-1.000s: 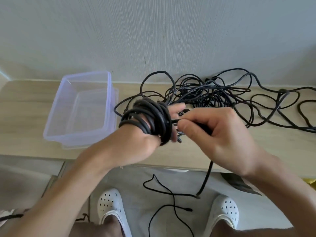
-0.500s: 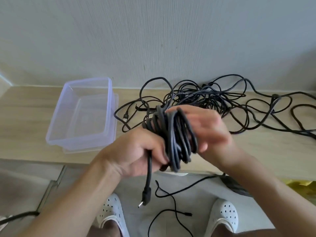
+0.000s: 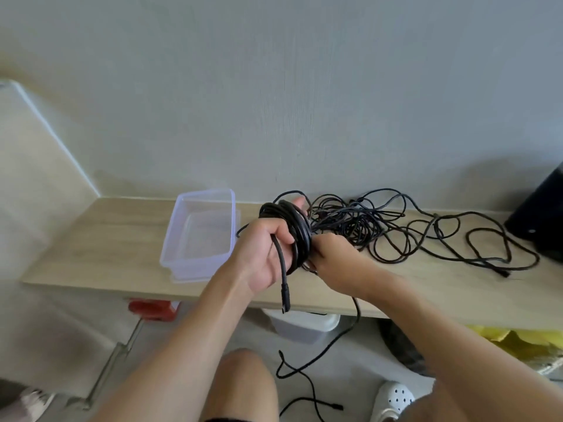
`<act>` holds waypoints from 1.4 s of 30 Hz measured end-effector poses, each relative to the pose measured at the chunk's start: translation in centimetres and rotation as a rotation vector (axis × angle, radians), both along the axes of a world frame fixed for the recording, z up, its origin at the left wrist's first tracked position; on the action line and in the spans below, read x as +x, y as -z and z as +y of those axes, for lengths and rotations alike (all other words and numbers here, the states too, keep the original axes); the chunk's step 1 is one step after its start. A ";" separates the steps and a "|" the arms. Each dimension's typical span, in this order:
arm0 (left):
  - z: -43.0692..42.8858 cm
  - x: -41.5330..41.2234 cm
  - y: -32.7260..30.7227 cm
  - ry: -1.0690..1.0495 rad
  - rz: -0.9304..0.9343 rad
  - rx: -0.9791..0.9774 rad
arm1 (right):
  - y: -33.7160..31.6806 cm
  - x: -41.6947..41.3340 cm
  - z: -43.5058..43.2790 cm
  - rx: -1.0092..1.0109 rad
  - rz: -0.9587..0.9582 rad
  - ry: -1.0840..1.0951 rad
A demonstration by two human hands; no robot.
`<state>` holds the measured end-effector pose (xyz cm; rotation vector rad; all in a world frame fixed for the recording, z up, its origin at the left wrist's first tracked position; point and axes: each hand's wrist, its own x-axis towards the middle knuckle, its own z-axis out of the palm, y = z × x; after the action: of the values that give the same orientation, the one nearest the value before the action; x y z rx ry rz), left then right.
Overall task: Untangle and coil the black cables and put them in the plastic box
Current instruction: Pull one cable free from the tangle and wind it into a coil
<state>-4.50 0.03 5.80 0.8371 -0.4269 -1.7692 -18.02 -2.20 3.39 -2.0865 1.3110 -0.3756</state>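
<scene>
Both hands are up over the counter (image 3: 106,248), and between them is the coil (image 3: 300,236): a thick bundle of black cable, many loops stacked tightly into a ring, matte and round in section. The left hand (image 3: 262,254) has its fingers curled right round the left side of that ring, palm facing the camera. One free end runs straight down across the palm and hangs below the wrist, ending in a small plug (image 3: 285,303) level with the counter's front edge. The right hand (image 3: 338,263) is closed on the coil's lower right side, knuckles up, fingers tucked in against the loops. From under it a single strand (image 3: 356,312) drops past the counter edge to the floor, where it snakes between the person's legs.

Behind the hands, against the wall, lies the tangle (image 3: 365,226), thin black cables looped over one another in a loose heap, with long strays trailing off to the right across the wood. The plastic box (image 3: 204,193) sits on the counter just left of the hands. It is clear and rectangular, with nothing visible inside it, and it is apart from the coil. A dark object (image 3: 542,214) stands at the counter's far right end. A white shoe (image 3: 396,397) shows on the floor below.
</scene>
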 end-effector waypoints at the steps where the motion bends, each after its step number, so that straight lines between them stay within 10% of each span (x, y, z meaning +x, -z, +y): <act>1: 0.6 0.1 -0.6 0.008 -0.040 -0.011 | -0.7 0.1 0.6 0.003 -0.007 -0.004; 11: 4.8 2.5 -6.6 0.140 -0.994 -0.360 | -9.7 -1.8 6.1 -0.152 -0.036 -0.079; 18: 8.3 2.0 -10.4 0.569 -1.135 -0.454 | -14.5 -2.9 6.4 -0.431 -0.220 0.010; 30: 10.4 0.2 -12.5 0.590 -0.355 -0.586 | -15.3 -2.2 7.7 -0.316 -0.653 -0.003; 36: 11.5 -0.4 -13.4 0.478 0.221 -0.586 | -15.6 -1.6 8.8 -0.331 -0.550 -0.088; 42: 11.0 -0.1 -13.9 0.290 0.253 -0.526 | -14.5 -0.6 9.0 -0.205 -0.493 -0.066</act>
<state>-4.58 10.99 19.68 0.1832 -0.8291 -1.8685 -18.58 6.78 17.92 -2.0135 0.9380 -0.9593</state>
